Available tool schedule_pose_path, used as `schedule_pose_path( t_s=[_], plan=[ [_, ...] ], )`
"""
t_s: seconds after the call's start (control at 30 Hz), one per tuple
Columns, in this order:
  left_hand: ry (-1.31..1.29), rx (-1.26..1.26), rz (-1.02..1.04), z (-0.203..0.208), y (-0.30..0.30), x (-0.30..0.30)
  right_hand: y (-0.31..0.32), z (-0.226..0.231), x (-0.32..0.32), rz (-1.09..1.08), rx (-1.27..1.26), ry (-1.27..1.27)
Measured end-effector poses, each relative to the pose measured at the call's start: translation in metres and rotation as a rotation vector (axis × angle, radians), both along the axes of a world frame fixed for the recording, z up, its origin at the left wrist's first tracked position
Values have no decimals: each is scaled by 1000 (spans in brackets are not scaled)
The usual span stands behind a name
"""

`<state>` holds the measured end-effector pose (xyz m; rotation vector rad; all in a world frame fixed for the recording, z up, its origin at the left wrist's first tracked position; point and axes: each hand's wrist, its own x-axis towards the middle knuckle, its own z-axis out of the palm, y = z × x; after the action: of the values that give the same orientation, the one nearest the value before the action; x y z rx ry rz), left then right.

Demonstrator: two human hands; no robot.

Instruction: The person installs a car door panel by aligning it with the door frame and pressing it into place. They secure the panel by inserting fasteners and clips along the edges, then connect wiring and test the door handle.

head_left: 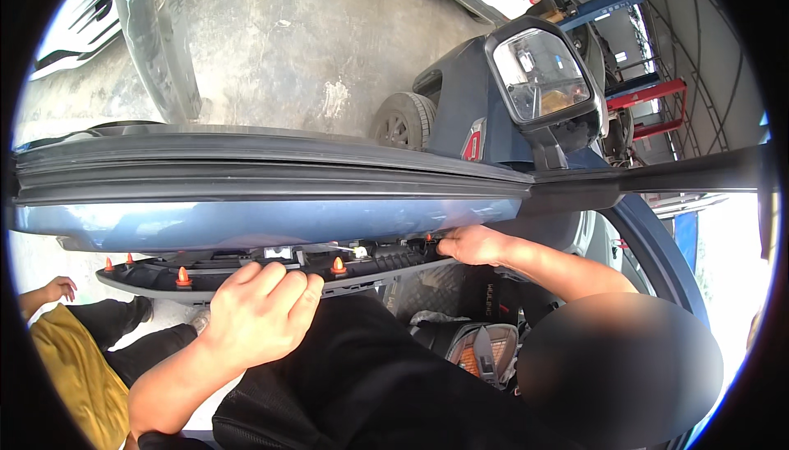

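A dark grey door trim panel (pixel 246 284) stands slightly away from the blue car door (pixel 271 224), its inner side facing up. Orange push clips (pixel 339 266) stick up along it. My left hand (pixel 267 310) is closed over the panel's near edge, left of its middle, knuckles up. At the panel's right end, my right hand (pixel 475 245) is closed around the corner, close to the door; some of its fingertips are hidden. Between the hands, a small white fitting (pixel 359 251) shows in the gap between panel and door.
A side mirror (pixel 546 80) juts out beyond the window frame. At the lower left stands another person in a yellow top (pixel 70 368), one hand near the panel's end. An orange-and-grey bag (pixel 481 351) lies inside the car. A blurred dark patch covers the lower right.
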<state>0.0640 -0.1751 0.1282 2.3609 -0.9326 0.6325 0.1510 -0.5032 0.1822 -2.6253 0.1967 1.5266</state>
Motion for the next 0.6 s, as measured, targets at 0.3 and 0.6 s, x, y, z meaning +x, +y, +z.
schedule_pose_path(
  t_s=[0.3,0.6],
  plan=[
    [13,-5,0,0,-1,-1,-3,12,8,63,33,150],
    [6,2,-4,-1,0,-2,7,6,4,134,-5,-28]
  ],
)
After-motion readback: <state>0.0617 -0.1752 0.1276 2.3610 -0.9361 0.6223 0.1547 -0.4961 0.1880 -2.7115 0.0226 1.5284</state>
